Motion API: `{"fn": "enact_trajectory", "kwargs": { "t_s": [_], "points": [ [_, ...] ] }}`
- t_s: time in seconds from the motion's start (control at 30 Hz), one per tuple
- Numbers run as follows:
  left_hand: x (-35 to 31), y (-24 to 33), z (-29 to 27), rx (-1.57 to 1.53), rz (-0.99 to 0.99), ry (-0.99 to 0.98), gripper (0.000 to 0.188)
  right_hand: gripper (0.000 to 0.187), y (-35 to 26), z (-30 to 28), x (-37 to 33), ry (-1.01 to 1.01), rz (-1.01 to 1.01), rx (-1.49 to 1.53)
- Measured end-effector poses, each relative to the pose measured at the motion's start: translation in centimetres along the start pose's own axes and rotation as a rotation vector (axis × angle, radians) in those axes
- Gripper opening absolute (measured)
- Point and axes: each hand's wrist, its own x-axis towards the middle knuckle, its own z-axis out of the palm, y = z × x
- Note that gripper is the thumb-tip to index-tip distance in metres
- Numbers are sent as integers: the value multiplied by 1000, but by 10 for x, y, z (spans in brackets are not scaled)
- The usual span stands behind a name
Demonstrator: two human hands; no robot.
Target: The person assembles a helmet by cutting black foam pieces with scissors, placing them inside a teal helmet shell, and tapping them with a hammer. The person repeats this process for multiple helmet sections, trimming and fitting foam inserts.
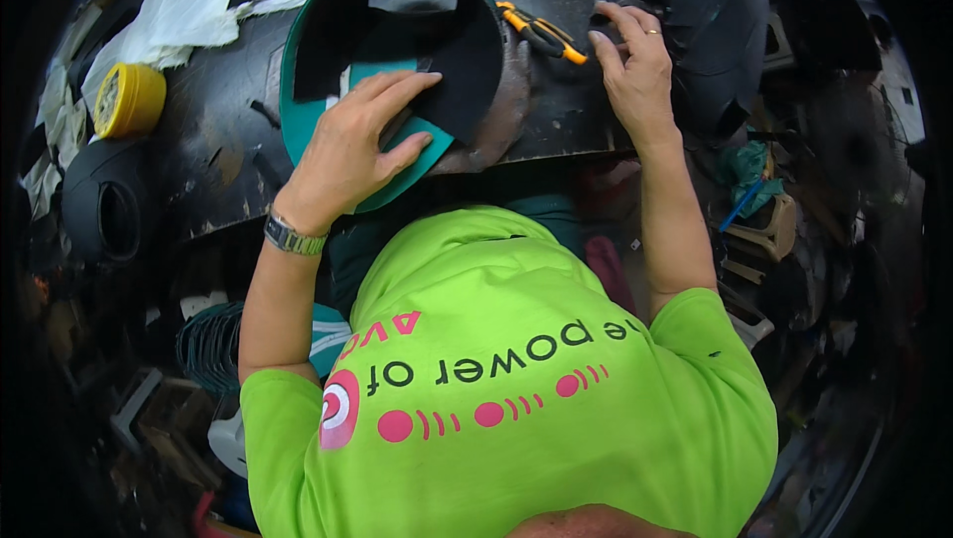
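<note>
A large curved piece (288, 111), black inside with a teal outer face, stands rolled into a ring on the dark worktable. My left hand (362, 126) lies across its near left part, fingers stretched out and thumb apart, over a teal flap (422, 163). Grey and white strips show partly beneath that hand. On the right, my right hand (635, 67) is raised over the table with thumb and forefinger curled around a small dark thing, too unclear to name. Pliers (544, 34) with orange and black handles lie between the ring and my right hand.
A yellow tub (129, 101) stands at the table's left, above a round black moulded piece (104, 202). White cloth (184, 7) covers the far left. Black sheets (710, 32) hang at the right, near a beige plastic stool (774, 230). Teal stacked pieces (213, 344) lie below left.
</note>
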Motion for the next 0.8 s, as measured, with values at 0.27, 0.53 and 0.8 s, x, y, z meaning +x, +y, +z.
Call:
{"fn": "enact_trajectory", "kwargs": {
  "t_s": [0.27, 0.53, 0.8],
  "points": [
    [-3, -5, 21, 144, 116, 120, 26, 42, -37, 12, 35, -528, 206, 40],
    [-5, 3, 38, 304, 164, 285, 16, 33, -13, 4, 34, -616, 512, 519],
    [5, 5, 37, 350, 107, 289, 13, 62, -26, -55, -54, -802, 602, 1471]
  ]
}}
